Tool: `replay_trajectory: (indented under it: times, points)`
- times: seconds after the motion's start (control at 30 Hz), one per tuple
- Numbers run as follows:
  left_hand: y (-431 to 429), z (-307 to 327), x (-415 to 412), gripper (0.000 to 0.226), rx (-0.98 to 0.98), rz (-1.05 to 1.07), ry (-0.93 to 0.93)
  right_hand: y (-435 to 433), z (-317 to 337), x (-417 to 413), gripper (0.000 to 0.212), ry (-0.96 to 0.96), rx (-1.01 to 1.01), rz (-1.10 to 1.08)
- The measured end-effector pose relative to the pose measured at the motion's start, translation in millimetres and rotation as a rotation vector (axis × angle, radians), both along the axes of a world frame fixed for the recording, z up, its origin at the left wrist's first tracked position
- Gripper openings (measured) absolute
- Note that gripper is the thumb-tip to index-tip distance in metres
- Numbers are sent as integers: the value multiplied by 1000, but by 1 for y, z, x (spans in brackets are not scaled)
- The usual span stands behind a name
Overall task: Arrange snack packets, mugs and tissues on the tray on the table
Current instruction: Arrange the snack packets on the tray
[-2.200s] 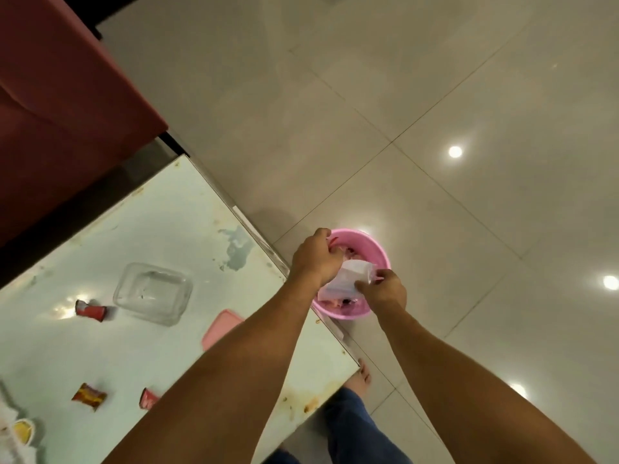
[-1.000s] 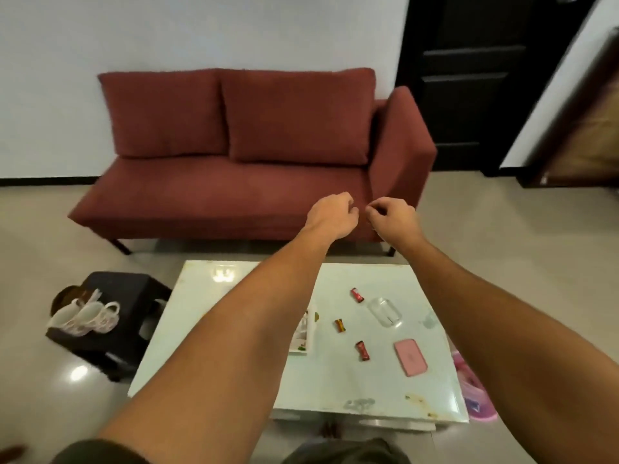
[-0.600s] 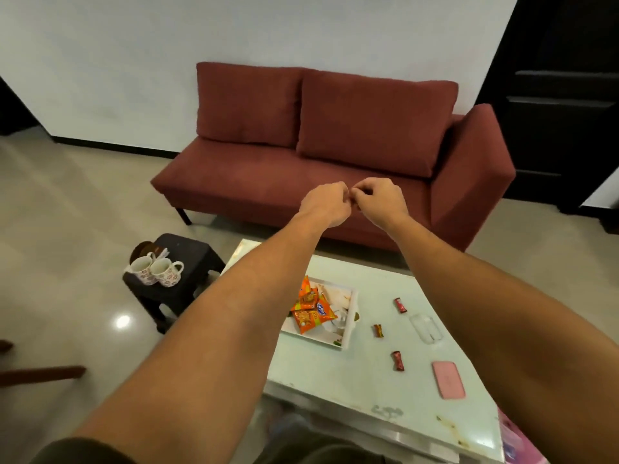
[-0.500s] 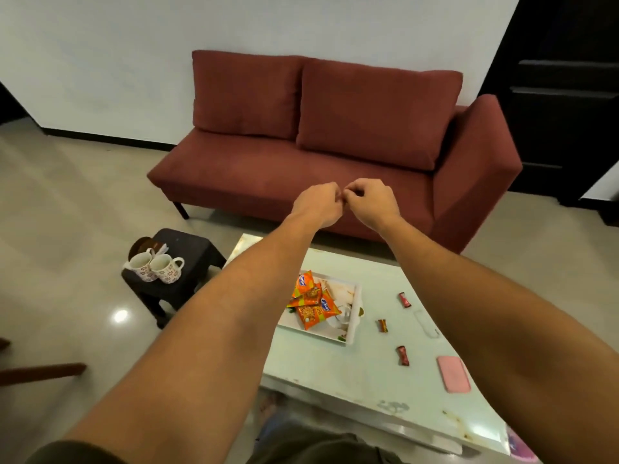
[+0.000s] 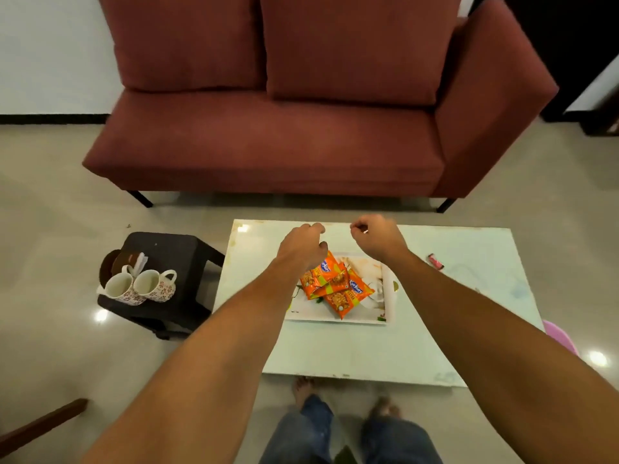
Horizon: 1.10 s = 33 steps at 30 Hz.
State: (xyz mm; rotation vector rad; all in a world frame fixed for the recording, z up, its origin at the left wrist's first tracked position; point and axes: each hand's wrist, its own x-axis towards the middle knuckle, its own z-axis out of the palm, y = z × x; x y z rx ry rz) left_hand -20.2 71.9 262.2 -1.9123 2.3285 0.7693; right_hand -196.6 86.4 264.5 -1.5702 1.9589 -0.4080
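Snack packets on the tray, mugs off to the side

While orange snack packets [image 5: 336, 284] lie overlapped in a loose heap on the white tray [image 5: 335, 317] on the pale table [image 5: 361, 349], the left hand [image 5: 303, 246] hangs just above them, fingers curled and holding nothing. The right hand [image 5: 376, 236], near it, pinches something tiny and white. Two patterned mugs [image 5: 140, 286] stand well apart on a dark stool [image 5: 174, 252]

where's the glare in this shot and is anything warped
Head view: ceiling lights glare off the glossy floor, again at the right edge, and on the table corner; wide-angle distortion bows the sofa and stretches the forearms; both hands look sharp.
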Motion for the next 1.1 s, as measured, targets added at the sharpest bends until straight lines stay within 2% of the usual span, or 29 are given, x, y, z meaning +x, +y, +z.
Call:
replay_trajectory:
  times: [0.2,0.3,0.5,0.73,0.87,1.0,1.1]
  points:
    - [-17,-71,-14,46,65,-71,26,21,-84,-37,26,19,187,-185]
    - [-27,-110,-22,46,79,-89,44,21,-132,-41,26,35,281,-207]
    - [-37,-195,-30,67,145,-236,-59,14,-225,-38,37,38,433,-206]
    - [-26,-279,-50,60,-67,-559,-247,-6,-303,-31,55,64,483,-204]
    - [-21,-301,-57,55,-132,-509,-324,-14,-321,-30,56,111,531,-226]
    - [-24,-307,-60,43,-133,-375,-285,-22,-330,-43,38,-50,590,-249]
    - [-27,-306,-59,42,-118,-311,-242,-23,-329,-56,30,-240,542,-336]
